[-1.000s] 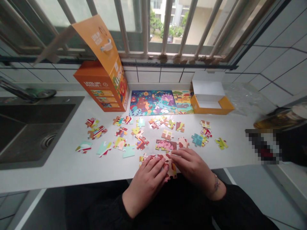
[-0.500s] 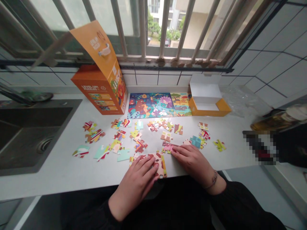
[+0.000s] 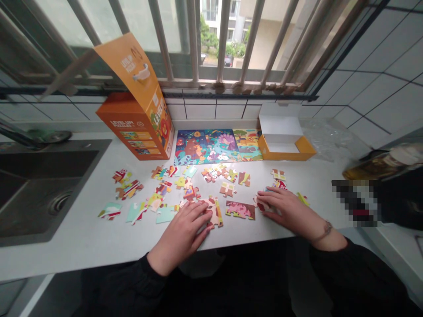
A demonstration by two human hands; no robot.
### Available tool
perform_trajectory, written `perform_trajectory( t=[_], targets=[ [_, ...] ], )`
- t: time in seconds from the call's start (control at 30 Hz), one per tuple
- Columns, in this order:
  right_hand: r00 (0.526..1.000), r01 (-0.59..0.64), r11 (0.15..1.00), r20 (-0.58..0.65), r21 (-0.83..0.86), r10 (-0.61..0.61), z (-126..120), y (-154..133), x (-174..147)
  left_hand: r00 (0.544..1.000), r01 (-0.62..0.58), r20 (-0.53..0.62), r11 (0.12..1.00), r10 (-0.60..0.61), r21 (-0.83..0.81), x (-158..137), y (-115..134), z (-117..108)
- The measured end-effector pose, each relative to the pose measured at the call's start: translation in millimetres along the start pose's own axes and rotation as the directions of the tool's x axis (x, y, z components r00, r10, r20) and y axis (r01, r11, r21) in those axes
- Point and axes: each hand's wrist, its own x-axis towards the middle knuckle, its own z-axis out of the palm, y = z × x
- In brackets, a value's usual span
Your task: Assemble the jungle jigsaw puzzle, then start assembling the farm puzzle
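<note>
Left hand (image 3: 185,229) lies flat, not pinching, over the joined spotted section (image 3: 216,214), presumably steadying its seams. Right hand (image 3: 289,209) covers a spotted piece (image 3: 260,205); whether pinched, I cannot tell. Pig section (image 3: 240,210) sits between them, probably kept within reach.

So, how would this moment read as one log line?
left hand: on puzzle pieces | right hand: at spotted piece | pink piece: between hands | orange box: flap up | yellow box: lid open
</note>
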Motion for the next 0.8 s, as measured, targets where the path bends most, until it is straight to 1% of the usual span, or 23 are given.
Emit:
perform_trajectory(
  t=[0.07, 0.13, 0.23, 0.3, 0.4, 0.47, 0.53, 0.57, 0.63, 0.7, 0.77, 0.8],
  targets=[
    [0.998, 0.037, 0.999, 0.050, 0.023, -0.038, -8, 7, 10, 0.999, -0.028, 0.027, 0.999, 0.029, -0.027, -2, 7, 1],
    [0.994, 0.051, 0.998, 0.091, 0.045, -0.055, -14, 7, 20, 0.998, -0.049, 0.037, 0.998, 0.051, -0.048, -2, 15, 2],
    [0.992, 0.013, 0.998, 0.123, 0.067, -0.021, -17, 6, 31, 0.999, -0.042, 0.033, 0.998, 0.043, -0.046, 0, 22, 6],
    [0.994, -0.024, 0.996, 0.110, 0.088, 0.015, -15, 9, 36, 0.999, -0.032, 0.035, 0.998, 0.033, -0.047, 3, 23, 9],
    [0.998, -0.051, 0.991, 0.040, 0.123, 0.046, -11, 16, 42, 0.999, -0.022, 0.027, 0.998, 0.023, -0.056, 8, 20, 12],
    [0.996, -0.063, 0.990, -0.053, 0.124, 0.070, -11, 18, 46, 1.000, -0.020, 0.003, 0.998, 0.020, -0.067, 8, 19, 12],
    [0.980, -0.078, 0.990, -0.171, 0.119, 0.098, -14, 11, 48, 0.999, -0.021, -0.046, 0.996, 0.017, -0.090, 5, 19, 11],
    [0.970, -0.078, 0.989, -0.220, 0.127, 0.105, -15, 2, 49, 0.996, -0.019, -0.085, 0.995, 0.011, -0.101, 2, 19, 10],
    [0.957, -0.037, 0.983, -0.276, 0.178, 0.086, -14, -26, 49, 0.980, 0.006, -0.198, 0.994, -0.028, -0.107, -7, 21, 7],
    [0.961, 0.061, 0.959, -0.275, 0.277, 0.018, -6, -66, 51, 0.945, 0.063, -0.314, 0.994, -0.088, -0.089, -18, 22, 5],
    [0.962, 0.145, 0.923, -0.267, 0.355, -0.049, 8, -109, 54, 0.920, 0.121, -0.368, 0.991, -0.136, -0.063, -29, 22, 5],
    [0.954, 0.185, 0.911, -0.289, 0.369, -0.077, 17, -128, 56, 0.919, 0.132, -0.368, 0.990, -0.141, -0.052, -33, 22, 5]
  ],
)
